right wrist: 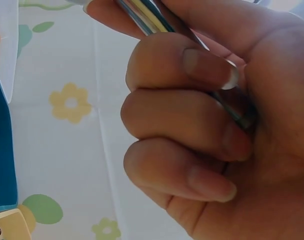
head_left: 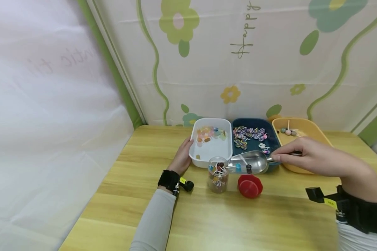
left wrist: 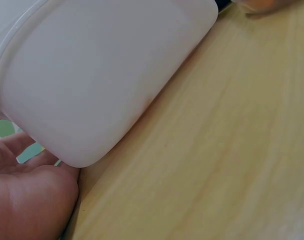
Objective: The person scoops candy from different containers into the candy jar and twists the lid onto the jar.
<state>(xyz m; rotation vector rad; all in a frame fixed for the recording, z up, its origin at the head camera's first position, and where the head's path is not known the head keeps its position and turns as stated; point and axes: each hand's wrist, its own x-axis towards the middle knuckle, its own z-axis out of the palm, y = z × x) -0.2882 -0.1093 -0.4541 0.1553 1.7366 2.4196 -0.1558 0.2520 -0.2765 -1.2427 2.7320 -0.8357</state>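
In the head view my right hand (head_left: 314, 157) grips the handle of a metal scoop (head_left: 254, 161), its fingers curled round it in the right wrist view. A blue and a dark lollipop lie in the scoop, whose mouth is at the rim of a clear jar (head_left: 217, 183). Lollipops with white sticks partly fill the jar, dark brown ones on top. My left hand (head_left: 183, 157) rests against the near left side of a white tray (head_left: 211, 158), fingers along its wall. Pale translucent candies (head_left: 204, 134) lie in that tray.
A dark blue tray (head_left: 254, 122) of swirled lollipops stands beside the white one. To its right is a yellow tray (head_left: 314, 134) with a few round lollipops. A red lid (head_left: 250, 186) lies right of the jar. A patterned curtain (head_left: 207, 69) hangs behind the table.
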